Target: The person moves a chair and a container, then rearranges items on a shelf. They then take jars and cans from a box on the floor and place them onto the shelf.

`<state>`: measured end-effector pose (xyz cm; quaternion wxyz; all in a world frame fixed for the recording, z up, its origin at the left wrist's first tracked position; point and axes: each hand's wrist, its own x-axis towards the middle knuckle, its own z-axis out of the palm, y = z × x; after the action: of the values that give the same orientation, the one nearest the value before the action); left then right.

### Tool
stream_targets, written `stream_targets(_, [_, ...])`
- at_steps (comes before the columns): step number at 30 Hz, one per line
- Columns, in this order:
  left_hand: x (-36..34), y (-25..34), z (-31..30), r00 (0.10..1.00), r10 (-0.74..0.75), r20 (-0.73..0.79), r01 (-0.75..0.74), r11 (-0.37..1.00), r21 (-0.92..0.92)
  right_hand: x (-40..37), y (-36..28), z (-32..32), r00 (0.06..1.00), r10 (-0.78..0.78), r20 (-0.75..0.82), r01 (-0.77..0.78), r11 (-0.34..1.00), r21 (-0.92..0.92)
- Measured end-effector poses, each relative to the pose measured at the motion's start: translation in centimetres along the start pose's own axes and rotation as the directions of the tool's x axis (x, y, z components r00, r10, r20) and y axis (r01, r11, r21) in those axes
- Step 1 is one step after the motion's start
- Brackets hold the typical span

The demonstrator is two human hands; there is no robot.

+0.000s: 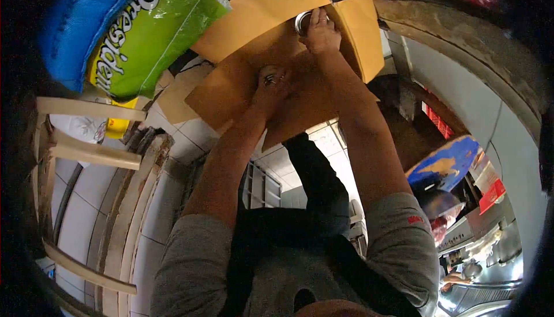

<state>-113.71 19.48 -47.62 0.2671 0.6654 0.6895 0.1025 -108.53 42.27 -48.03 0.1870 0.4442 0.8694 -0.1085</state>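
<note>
An open cardboard box (231, 86) with raised flaps lies in front of me, and both my hands reach into it. My right hand (321, 33) is at the far right corner, its fingers closed over a round can (300, 23) with a shiny metal rim. Lower in the box and to the left, my left hand (272, 86) sits in shadow with its fingers curled. Something small and shiny shows by those fingers, but its kind cannot be made out.
A green "President" sack (156, 34) and a blue sack (75, 28) stand left of the box. Wooden slats (95, 149) are at the left. A curved wooden edge (456, 34) runs along the upper right. Another person's hand (447, 282) shows at lower right by metal kitchenware.
</note>
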Motion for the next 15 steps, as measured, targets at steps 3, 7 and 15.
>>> stream_targets(3, [-0.2, -0.9, 1.6, 0.986, 0.105, 0.126, -0.140, 0.941, 0.308, 0.7, -0.5, 2.0, 0.999, 0.014, -0.042, -0.014, 1.000, -0.005])
stream_targets(7, [0.3, -0.7, 1.5, 0.993, 0.051, 0.109, -0.071, 0.979, 0.190, 1.2, 1.2, 3.1, 0.996, -0.085, -0.027, 0.083, 0.993, -0.088])
stream_targets(15, [-3.1, 4.5, -13.6, 0.948, -0.305, 0.096, 0.316, 0.940, -0.132, -8.0, 2.4, -5.5, 0.949, -0.275, 0.152, 0.288, 0.956, -0.065])
